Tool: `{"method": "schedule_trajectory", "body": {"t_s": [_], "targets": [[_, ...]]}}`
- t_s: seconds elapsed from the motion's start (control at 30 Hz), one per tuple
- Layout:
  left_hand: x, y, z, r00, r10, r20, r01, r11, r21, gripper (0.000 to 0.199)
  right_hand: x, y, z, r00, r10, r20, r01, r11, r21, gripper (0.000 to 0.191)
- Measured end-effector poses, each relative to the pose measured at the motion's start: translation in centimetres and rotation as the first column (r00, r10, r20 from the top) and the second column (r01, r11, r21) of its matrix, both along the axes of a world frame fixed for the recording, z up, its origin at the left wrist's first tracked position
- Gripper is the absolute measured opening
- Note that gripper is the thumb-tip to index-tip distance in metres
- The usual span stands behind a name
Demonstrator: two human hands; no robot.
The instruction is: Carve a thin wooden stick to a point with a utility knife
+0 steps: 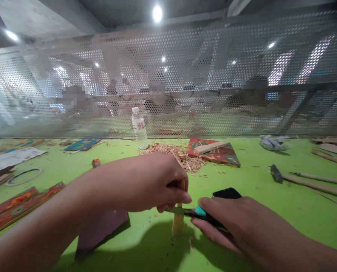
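Nearest the near edge of the green table (270,177), the left hand (154,183) is closed around the top of a small wooden stick (178,223) that stands upright with its foot on the table; the thumb and fingers pinch it tight. Just beside it, the right hand (236,223) grips a knife with a teal and black handle (198,212), its blade laid across the stick just below the left fingers; a dark phone (226,193) lies flat right behind this hand. Under the left forearm a dark brown board (103,230) rests on the table; toward the left edge lie painted red boards (18,206), a thin ring (23,176) and white paper (12,156). Further back, mid-table, sits a heap of wood shavings (180,155), with a painted panel (216,152) carrying a plain wooden strip just right of it; a mallet and long sticks (310,181) lie toward the right edge. At the far edge a clear water bottle (139,128) stands upright, a blue painted piece (82,144) lies to its left, and a crumpled grey cloth (272,142) lies far right; a perforated metal screen (185,75) rises behind the far edge.
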State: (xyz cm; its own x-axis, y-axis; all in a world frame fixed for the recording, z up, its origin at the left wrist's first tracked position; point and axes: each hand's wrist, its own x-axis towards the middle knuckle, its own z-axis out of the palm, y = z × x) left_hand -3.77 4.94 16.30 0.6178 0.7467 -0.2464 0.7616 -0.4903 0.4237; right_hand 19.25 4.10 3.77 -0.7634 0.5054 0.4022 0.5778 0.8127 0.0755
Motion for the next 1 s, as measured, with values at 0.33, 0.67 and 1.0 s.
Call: {"method": "schedule_trajectory", "body": {"t_s": [0.33, 0.67, 1.0], "targets": [[0.1, -0.6, -0.1, 1.000, 0.005, -0.005, -0.005, 0.999, 0.052, 0.024, 0.5, -0.2, -0.3, 0.999, 0.026, -0.024, -0.022, 0.990, 0.137, 0.047], [-0.9, -0.6, 0.1, 1.000, 0.015, -0.012, -0.015, 1.000, 0.013, 0.018, 0.7, 0.4, 0.6, 0.995, 0.101, 0.005, -0.102, 0.993, 0.054, 0.041], [-1.2, -1.1, 0.7, 0.997, 0.052, -0.061, -0.053, 0.999, -0.009, 0.021, 2.2, 0.0, -2.1, 0.989, 0.147, -0.023, -0.140, 0.972, 0.190, 0.056]]}}
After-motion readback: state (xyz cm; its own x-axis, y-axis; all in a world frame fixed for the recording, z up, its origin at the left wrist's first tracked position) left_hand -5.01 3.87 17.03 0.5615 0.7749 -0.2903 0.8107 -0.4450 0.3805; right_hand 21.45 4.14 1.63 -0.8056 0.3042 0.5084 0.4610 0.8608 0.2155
